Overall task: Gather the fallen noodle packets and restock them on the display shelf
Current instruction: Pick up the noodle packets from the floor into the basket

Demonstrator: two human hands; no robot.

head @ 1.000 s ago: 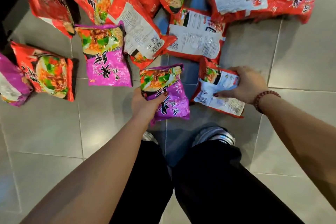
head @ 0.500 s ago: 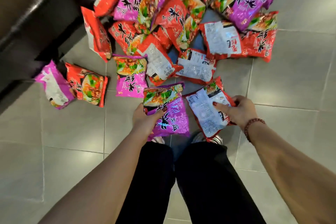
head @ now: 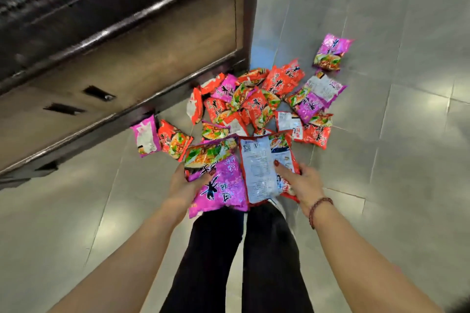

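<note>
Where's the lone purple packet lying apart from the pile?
Head view, upper right: the stray purple packet lies alone on the floor, just beyond the pile's far right edge, right of the shelf's corner.

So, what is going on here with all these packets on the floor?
A person stands over a pile of noodle packets scattered on the tiled floor, beside a dark display shelf. The left hand grips a purple packet, and the right hand grips a red packet with its white printed back facing up. Both are held above the person's legs, not yet on the shelf. Most of the gathering is not done.
</note>
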